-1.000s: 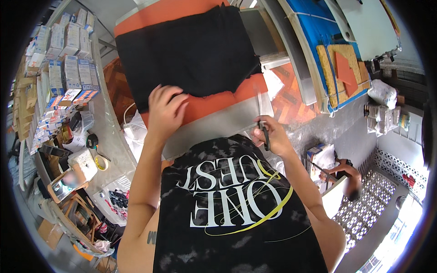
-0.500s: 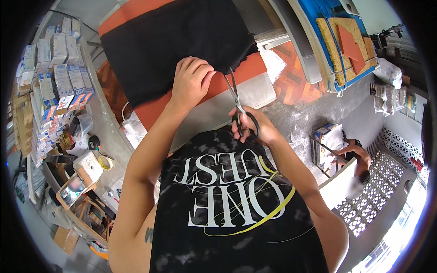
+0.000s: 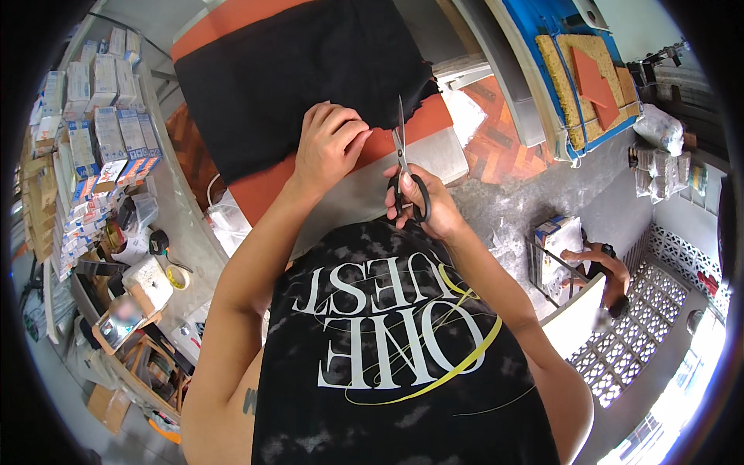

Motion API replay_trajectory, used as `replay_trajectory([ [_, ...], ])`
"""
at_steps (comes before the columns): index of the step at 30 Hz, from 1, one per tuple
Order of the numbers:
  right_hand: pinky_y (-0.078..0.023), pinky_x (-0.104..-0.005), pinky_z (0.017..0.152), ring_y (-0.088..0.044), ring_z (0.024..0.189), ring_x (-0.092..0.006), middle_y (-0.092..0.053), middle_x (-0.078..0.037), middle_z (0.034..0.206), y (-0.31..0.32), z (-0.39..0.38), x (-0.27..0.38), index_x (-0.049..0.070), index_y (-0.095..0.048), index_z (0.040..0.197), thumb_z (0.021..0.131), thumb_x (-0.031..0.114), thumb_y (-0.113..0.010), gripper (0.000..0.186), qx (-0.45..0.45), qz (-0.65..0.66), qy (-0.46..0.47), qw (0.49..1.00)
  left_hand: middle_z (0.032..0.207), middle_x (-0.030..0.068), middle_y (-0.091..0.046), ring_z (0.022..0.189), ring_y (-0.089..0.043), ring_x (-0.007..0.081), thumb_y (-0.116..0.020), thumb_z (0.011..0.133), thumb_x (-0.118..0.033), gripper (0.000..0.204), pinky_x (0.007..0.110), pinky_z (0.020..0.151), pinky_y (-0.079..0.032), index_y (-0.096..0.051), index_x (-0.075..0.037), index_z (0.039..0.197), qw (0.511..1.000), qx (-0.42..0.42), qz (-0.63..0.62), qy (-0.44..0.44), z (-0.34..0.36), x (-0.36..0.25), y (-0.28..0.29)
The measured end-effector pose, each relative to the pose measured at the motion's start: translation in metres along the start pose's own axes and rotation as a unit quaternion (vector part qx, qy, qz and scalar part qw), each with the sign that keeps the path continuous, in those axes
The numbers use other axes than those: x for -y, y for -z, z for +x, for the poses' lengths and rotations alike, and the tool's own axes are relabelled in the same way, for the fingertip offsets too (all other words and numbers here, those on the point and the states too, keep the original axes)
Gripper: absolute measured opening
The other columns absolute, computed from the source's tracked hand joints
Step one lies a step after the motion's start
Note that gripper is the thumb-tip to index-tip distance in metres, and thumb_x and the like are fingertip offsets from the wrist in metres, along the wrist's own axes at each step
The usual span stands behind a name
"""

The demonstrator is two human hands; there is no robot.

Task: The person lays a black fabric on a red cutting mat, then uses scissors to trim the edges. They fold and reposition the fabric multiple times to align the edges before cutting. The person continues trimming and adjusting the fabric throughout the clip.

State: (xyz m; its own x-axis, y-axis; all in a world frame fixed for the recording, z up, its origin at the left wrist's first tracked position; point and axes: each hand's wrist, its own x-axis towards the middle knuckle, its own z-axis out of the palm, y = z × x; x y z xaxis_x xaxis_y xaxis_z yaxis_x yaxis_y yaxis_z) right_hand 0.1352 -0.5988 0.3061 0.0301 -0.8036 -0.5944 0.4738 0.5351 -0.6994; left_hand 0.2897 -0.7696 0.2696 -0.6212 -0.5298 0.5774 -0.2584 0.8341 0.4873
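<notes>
Black fabric (image 3: 294, 70) with a ragged near edge lies on an orange pad (image 3: 422, 120) over a grey metal platen (image 3: 438, 155). My left hand (image 3: 329, 147) has curled fingers on that near edge, gripping the cloth near its middle. Just right of it, my right hand (image 3: 418, 198) holds black-handled scissors (image 3: 401, 139) by the loops, blades pointing away from me and nearly together. The blade tips are over the cloth's edge; whether they touch it I cannot tell.
Stacked boxes (image 3: 105, 136) crowd the left shelf. A blue board (image 3: 554, 23) bearing foam (image 3: 556, 77) and orange pieces (image 3: 593, 89) is at upper right. At lower right, another person (image 3: 612, 271) works by a metal frame and white panel (image 3: 577, 318).
My left hand has moved right along the cloth's edge. My right hand has brought the scissors up to it, and the blades have come closer together since half a second ago.
</notes>
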Motion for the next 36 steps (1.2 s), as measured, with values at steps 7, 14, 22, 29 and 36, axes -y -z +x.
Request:
replay_trajectory([
  [7,-0.055,-0.0269,0.056,-0.067,0.071,-0.0167,-0.064,-0.008,0.086,-0.003,0.001,0.005,0.004,-0.055,0.125,0.098,0.048,-0.064,0.052,0.014,-0.075,-0.041,0.996,0.096,0.0031,-0.066,0.092,-0.064,0.0247,-0.080,0.075,-0.006,0.021,0.048,0.096,-0.047,-0.070,-0.009,0.093,1.000,0.000,0.009,0.017,0.005,-0.011,-0.004],
  [14,-0.054,-0.0268,0.054,-0.066,0.070,-0.0163,-0.064,-0.007,0.084,-0.006,0.008,0.007,0.004,-0.055,0.123,0.100,0.046,-0.061,0.049,-0.003,-0.051,-0.017,0.999,0.094,0.0008,-0.067,0.092,-0.065,0.0228,-0.080,0.074,-0.004,0.020,0.046,0.097,-0.047,-0.071,-0.010,0.091,1.000,-0.017,0.022,0.006,0.006,-0.009,-0.012],
  [22,-0.053,-0.0248,0.051,-0.065,0.066,-0.0149,-0.062,-0.006,0.080,-0.005,0.009,0.014,0.004,-0.055,0.121,0.101,0.045,-0.061,0.046,-0.025,-0.092,-0.040,0.995,0.095,0.0009,-0.067,0.093,-0.065,0.0226,-0.081,0.075,-0.004,0.020,0.048,0.097,-0.048,-0.071,-0.010,0.091,1.000,-0.020,0.014,0.012,0.004,-0.011,-0.014],
  [29,-0.050,-0.0244,0.048,-0.063,0.062,-0.0142,-0.060,-0.006,0.078,-0.012,0.008,0.017,0.003,-0.056,0.118,0.101,0.045,-0.061,0.046,-0.045,-0.110,-0.035,0.992,0.094,0.0001,-0.065,0.092,-0.064,0.0218,-0.079,0.075,-0.008,0.017,0.047,0.097,-0.048,-0.070,-0.012,0.089,1.000,-0.023,0.018,0.010,0.004,-0.011,-0.015],
  [36,-0.046,-0.0234,0.043,-0.062,0.057,-0.0119,-0.060,-0.004,0.072,-0.011,0.007,0.019,0.002,-0.059,0.113,0.099,0.041,-0.066,0.042,-0.057,-0.128,-0.051,0.989,0.095,0.0010,-0.066,0.092,-0.064,0.0224,-0.080,0.075,-0.007,0.018,0.047,0.097,-0.048,-0.071,-0.011,0.090,1.000,-0.018,0.017,0.012,0.003,-0.010,-0.015],
])
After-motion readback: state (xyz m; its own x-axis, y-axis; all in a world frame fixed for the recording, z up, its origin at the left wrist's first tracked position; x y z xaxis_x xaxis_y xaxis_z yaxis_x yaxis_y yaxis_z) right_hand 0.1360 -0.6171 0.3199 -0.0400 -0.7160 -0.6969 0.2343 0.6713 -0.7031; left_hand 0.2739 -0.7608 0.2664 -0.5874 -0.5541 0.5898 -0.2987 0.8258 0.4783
